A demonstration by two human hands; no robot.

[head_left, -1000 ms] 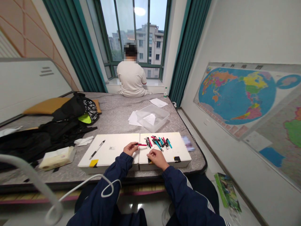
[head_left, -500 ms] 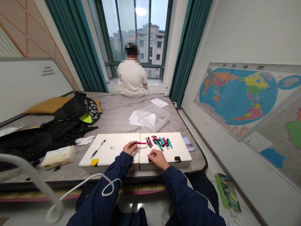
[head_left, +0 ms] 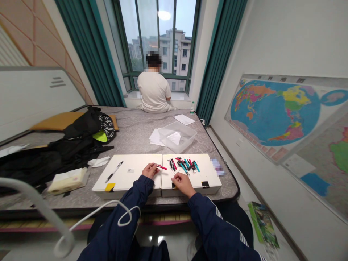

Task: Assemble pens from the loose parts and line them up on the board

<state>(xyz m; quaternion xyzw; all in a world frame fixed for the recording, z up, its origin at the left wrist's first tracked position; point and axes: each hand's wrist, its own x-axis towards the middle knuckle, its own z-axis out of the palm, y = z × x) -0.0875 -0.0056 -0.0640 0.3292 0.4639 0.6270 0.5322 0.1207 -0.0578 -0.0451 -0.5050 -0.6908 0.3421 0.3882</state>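
**Fingertip Control in Fine Handling**

The left hand (head_left: 150, 170) was closed in a fingertip pinch on a slim, red, rod-shaped pen piece with a dark end (head_left: 162, 167). The piece was held over the place where the two boxes met, with its red length projecting toward the right. The right hand (head_left: 182, 182) was curled, thumb and forefinger drawn together, over the near part of the right box; whether anything small was gripped there could not be told.

For good control, a light pinch near the dark end was judged best, since a smooth, round barrel could be rolled or dropped under uneven pressure. A low, steady wrist was advised. Any contact by the right fingertips was best made in line with the barrel, without side load.

Just beyond the right hand, a loose pile of red, black and teal pen pieces (head_left: 184, 169) was spread on the flat white right box (head_left: 209, 172); clearance from it was advisable, as loose pieces could be scattered. A slender white-and-black pen (head_left: 114, 172) was laid on the matching white left box (head_left: 141, 159). Farther out, a clear, shallow plastic tray (head_left: 187, 140) was placed partly over white paper sheets (head_left: 154, 137).
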